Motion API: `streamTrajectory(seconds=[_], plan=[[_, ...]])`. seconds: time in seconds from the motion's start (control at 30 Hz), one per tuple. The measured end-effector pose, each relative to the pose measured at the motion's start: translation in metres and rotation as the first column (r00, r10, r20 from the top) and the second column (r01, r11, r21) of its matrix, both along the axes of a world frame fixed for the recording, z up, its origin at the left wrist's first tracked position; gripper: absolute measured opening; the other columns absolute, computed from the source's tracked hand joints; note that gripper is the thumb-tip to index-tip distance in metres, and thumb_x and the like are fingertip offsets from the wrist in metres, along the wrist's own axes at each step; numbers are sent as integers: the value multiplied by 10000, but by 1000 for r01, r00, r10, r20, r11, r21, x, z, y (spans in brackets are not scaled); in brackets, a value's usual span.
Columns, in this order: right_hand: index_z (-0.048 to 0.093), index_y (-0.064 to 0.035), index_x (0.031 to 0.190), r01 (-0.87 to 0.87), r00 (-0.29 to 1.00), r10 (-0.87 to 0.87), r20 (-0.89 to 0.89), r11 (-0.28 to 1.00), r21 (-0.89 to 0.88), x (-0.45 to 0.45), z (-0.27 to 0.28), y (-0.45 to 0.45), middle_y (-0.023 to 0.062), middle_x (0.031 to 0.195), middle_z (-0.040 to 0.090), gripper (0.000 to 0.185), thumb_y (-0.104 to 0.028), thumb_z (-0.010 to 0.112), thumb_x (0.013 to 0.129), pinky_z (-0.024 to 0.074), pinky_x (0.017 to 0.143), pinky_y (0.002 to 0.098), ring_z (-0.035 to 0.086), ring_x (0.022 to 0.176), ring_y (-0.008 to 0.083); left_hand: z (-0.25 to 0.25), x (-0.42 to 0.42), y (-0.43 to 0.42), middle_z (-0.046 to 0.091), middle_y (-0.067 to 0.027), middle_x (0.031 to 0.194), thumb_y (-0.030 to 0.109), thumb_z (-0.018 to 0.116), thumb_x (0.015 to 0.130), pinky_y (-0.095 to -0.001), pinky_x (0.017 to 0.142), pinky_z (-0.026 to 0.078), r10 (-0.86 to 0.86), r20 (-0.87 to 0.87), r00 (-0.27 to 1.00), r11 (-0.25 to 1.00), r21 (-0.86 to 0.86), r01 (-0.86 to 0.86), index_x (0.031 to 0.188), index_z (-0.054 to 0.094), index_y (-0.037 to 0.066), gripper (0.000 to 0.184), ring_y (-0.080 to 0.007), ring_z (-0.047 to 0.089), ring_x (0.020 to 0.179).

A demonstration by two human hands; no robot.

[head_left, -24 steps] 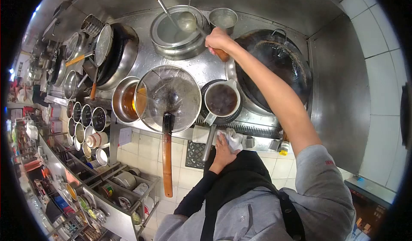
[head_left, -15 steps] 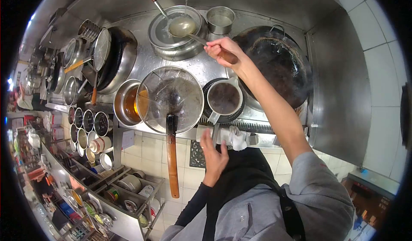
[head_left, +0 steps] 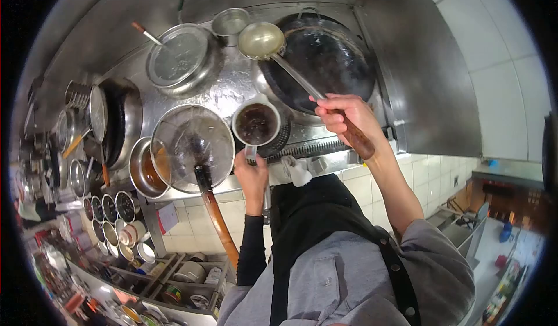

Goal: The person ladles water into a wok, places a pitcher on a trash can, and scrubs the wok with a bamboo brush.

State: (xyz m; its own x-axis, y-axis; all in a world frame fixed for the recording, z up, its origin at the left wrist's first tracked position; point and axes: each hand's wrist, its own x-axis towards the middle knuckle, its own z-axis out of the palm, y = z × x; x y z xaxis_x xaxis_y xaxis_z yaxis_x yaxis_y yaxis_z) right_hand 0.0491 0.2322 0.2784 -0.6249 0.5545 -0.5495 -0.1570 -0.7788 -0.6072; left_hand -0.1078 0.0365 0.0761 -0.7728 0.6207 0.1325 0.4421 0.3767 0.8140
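My right hand is wrapped round the wooden handle of a ladle. Pale, cloudy liquid seems to fill the ladle's bowl, held at the left edge of a large dark wok. My left hand grips the short handle of a small saucepan of dark brown liquid. This saucepan is at the left of a black round burner. Just left of my left hand, a wide mesh strainer with a long wooden handle rests partly over a steel bowl of amber liquid.
A lidded-looking steel pot with another utensil on it stands at the back, beside a small steel pot. A crumpled white cloth lies on the front edge. Several seasoning containers are at the left; a steel wall bounds the right.
My right hand has carried the ladle from over the back steel pot rightward to the wok. My left hand, open before, has closed on the saucepan's handle. The view has shifted.
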Motion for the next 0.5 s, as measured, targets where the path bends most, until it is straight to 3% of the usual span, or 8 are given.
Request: streamTrajectory(seconds=[0.1, 0.13, 0.23, 0.27, 0.3, 0.37, 0.4, 0.5], plan=[[544, 70, 993, 59, 986, -69, 155, 996, 73, 41, 3, -10, 54, 746, 540, 127, -10, 561, 897, 298, 396, 171, 409, 504, 20, -4, 8, 1, 670, -211, 861, 117, 636, 833, -385, 709, 484, -71, 113, 991, 997, 6, 71, 938, 632, -44, 192, -299, 648, 761], [543, 55, 937, 82, 981, -96, 171, 993, 87, 56, -1, -12, 54, 734, 540, 83, -6, 567, 887, 305, 402, 188, 423, 508, 32, -4, 12, 2, 686, -139, 878, 239, 618, 892, -341, 764, 454, -99, 312, 945, 995, 1, 104, 977, 652, -37, 290, -200, 613, 816], [544, 35, 880, 110, 954, -146, 260, 982, 151, 95, -9, -11, 50, 714, 535, 59, -9, 583, 876, 311, 408, 209, 435, 508, 51, 3, 26, 14, 679, -79, 882, 362, 581, 927, -321, 844, 408, -148, 559, 816, 975, 220, 25, 1002, 671, -29, 408, -152, 568, 876], [545, 15, 810, 102, 945, -152, 291, 979, 178, 109, -20, -8, 42, 653, 518, 87, -19, 606, 862, 324, 411, 227, 447, 487, 71, 2, 30, 16, 680, -79, 898, 451, 543, 941, -318, 878, 366, -149, 534, 832, 972, 234, 24, 1017, 680, -31, 507, -143, 551, 916], [543, 7, 792, 67, 937, -136, 323, 974, 217, 124, -28, -6, 45, 633, 521, 90, -15, 608, 850, 342, 415, 240, 458, 475, 85, -15, 30, 18, 660, -80, 845, 444, 537, 954, -312, 804, 382, -135, 565, 814, 955, 292, -45, 963, 685, -25, 492, -143, 550, 832], [539, -8, 757, -10, 916, -104, 388, 960, 281, 153, -42, -3, 49, 591, 528, 102, -8, 611, 828, 379, 422, 266, 479, 451, 113, -20, 36, 24, 596, -48, 724, 500, 523, 952, -289, 724, 366, 1, 626, 780, 956, 229, -184, 844, 674, -16, 548, -137, 509, 719], [608, 35, 868, -67, 885, -112, 451, 930, 363, 166, -51, -3, 33, 559, 529, 69, -23, 587, 838, 416, 441, 280, 495, 437, 113, -14, 43, 31, 553, -24, 677, 491, 554, 943, -288, 644, 356, 38, 614, 789, 931, 265, -251, 760, 646, 8, 524, -122, 484, 667], [629, 90, 1041, -194, 798, -180, 574, 826, 529, 200, -66, -6, 106, 587, 588, 255, -26, 568, 822, 475, 503, 321, 587, 481, 207, -25, 52, 48, 550, -14, 667, 421, 601, 936, -262, 587, 349, 164, 603, 780, 858, 304, -415, 746, 631, 17, 448, -96, 478, 645]])
